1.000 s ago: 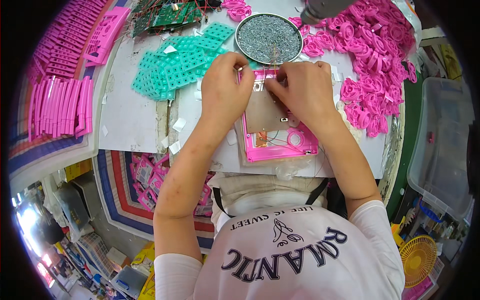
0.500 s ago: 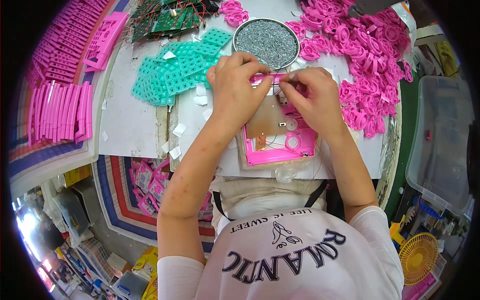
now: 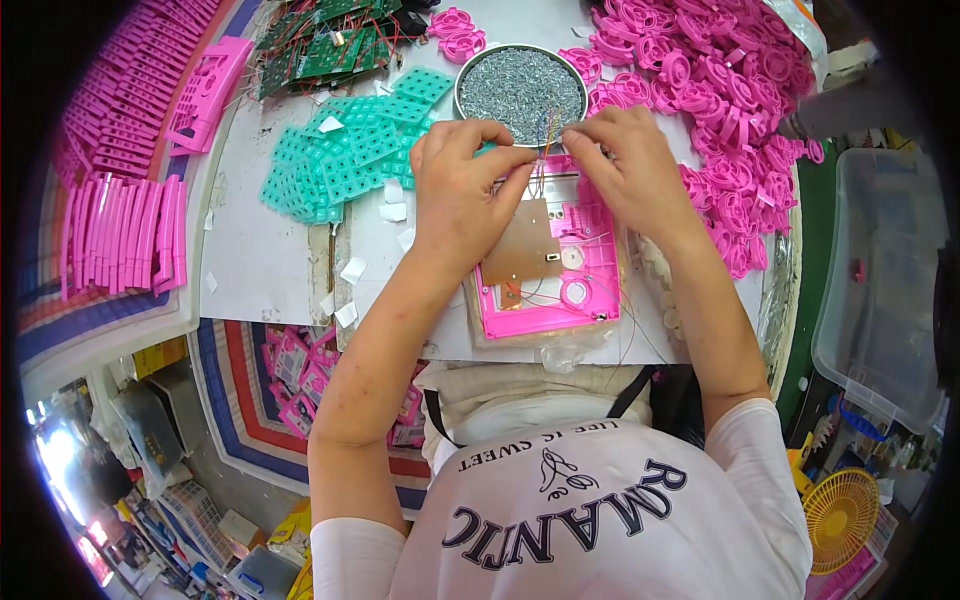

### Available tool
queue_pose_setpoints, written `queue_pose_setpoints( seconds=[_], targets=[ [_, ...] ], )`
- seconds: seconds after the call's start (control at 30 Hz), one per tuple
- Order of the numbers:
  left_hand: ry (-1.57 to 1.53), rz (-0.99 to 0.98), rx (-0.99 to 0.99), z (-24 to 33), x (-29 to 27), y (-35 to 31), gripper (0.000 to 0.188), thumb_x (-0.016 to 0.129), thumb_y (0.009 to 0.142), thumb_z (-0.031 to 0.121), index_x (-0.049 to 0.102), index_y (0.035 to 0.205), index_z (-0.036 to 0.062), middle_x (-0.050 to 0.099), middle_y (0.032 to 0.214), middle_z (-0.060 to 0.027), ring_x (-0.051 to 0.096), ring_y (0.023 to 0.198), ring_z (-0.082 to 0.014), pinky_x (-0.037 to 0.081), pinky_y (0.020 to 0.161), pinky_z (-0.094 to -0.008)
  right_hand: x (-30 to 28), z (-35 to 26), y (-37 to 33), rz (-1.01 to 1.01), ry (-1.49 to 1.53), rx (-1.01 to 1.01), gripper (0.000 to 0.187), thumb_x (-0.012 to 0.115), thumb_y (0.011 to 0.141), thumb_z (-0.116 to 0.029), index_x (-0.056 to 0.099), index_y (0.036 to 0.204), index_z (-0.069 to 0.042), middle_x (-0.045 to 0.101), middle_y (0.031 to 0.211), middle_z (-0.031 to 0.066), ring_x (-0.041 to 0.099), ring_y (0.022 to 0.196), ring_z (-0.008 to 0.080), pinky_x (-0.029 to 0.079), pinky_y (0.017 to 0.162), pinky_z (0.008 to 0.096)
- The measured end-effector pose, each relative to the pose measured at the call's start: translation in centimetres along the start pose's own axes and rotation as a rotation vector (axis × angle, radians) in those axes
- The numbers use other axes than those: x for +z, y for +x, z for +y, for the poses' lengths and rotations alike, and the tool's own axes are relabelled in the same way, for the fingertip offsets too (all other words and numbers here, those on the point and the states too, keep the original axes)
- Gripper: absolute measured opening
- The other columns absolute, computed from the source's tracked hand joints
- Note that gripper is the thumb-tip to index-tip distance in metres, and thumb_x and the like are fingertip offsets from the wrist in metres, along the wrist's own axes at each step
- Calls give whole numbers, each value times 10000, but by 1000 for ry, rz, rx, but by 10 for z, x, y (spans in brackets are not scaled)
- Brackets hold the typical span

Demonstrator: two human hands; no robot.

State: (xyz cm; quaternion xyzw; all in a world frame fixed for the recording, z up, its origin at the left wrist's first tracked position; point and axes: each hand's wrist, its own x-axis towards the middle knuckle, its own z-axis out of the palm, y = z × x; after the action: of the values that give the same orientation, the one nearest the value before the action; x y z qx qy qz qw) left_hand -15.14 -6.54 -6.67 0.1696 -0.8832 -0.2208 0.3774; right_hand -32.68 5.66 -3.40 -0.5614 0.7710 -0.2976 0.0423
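Note:
A pink plastic casing [image 3: 552, 324] lies open on the table in front of me, a brown circuit board [image 3: 522, 243] inside it at the left. Thin coloured wires [image 3: 541, 172] rise from its far end. My left hand [image 3: 463, 185] pinches these wires between thumb and forefinger, above the casing's far edge. On the other side, my right hand [image 3: 632, 172] is closed at the fingertips by the upper ends of the wires; the exact strands it grips are too fine to make out. Below the board, a small round part and loose wires show in the casing.
A round tin of small metal screws [image 3: 520, 95] stands just beyond my hands. Teal rubber keypads [image 3: 345, 150] and green circuit boards [image 3: 330, 50] lie to the left, pink ring-shaped parts [image 3: 710, 100] to the right. Pink panels [image 3: 125, 235] stack at far left.
My fingertips have lifted and rearranged around the wires, whose coloured ends now fan out in front of the tin. My right hand's fingers are more extended. The whole view has shifted slightly.

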Motion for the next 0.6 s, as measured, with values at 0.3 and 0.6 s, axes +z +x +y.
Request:
queue_pose_setpoints(
  seconds=[0.3, 0.6],
  targets=[
    [-217, 31, -275, 1, 0, -15, 131, 771, 825, 110, 776, 947, 62, 687, 1013, -88, 597, 1000, -267, 476, 902, -382, 14, -8, -3, -55, 389, 88, 345, 784, 761, -264, 786, 1042, -65, 718, 865, 107, 630, 877, 307, 508, 846, 427],
    [-178, -43, -302, -4, 3, -5, 123, 775, 810, 140, 795, 907, 68, 692, 1025, -86, 600, 1009, -294, 474, 915, -406, 18, -12, 5, -116, 121, -42, 365, 792, 745, -284, 783, 1028, -54, 733, 877, 122, 644, 881, 318, 503, 829, 449]
  ],
)
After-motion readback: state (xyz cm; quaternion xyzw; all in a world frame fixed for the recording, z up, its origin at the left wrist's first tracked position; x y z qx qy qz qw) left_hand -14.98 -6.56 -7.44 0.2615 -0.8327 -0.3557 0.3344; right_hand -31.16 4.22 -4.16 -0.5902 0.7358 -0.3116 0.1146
